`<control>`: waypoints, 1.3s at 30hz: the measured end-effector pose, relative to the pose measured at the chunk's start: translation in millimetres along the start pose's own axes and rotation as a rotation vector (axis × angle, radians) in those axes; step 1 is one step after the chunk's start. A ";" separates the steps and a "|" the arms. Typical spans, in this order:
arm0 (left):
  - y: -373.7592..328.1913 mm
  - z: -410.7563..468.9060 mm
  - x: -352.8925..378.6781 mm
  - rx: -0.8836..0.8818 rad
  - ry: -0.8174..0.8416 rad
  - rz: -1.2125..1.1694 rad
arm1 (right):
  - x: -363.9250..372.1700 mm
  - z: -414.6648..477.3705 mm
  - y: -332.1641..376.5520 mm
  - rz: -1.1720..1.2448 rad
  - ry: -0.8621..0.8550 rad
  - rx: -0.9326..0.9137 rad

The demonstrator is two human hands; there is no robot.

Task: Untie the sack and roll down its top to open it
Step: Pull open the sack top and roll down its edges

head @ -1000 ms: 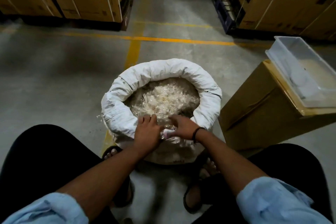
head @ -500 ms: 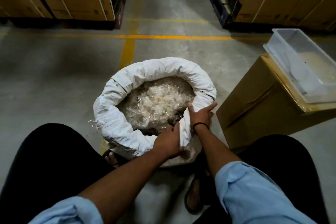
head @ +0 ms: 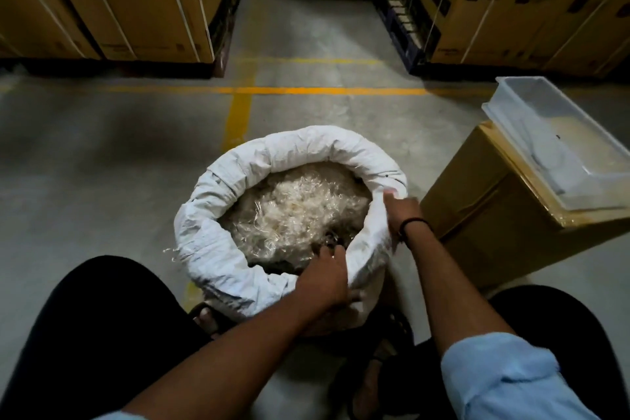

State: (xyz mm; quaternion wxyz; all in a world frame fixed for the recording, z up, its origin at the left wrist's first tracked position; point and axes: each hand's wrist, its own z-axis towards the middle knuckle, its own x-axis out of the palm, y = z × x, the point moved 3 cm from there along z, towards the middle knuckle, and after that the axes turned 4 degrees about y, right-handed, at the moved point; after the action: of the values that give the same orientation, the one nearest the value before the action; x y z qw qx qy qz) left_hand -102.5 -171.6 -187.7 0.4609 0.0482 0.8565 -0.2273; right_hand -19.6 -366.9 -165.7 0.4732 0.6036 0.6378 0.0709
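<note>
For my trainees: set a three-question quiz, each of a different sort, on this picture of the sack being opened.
1. True or false: the white sack is tied shut.
2. What does the right hand grip? A) the clear tub B) the sack's rolled rim C) the cardboard box
3. Fill in: the clear plastic tub rests on a ____.

Key
1. False: its top is rolled down and the clear shreds show.
2. B; the left hand grips the near rim.
3. Cardboard box.
</note>
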 end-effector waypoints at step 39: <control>233.9 176.8 -194.1 -0.176 -0.044 -1.041 | 89.2 123.9 181.5 -0.613 0.567 -0.391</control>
State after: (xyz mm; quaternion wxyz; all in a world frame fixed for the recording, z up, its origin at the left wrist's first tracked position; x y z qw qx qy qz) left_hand 212.3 -15.0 -194.3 0.3070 -0.4272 0.7732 -0.3542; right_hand 209.1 -304.4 -159.0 0.3840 0.2434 0.8658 0.2092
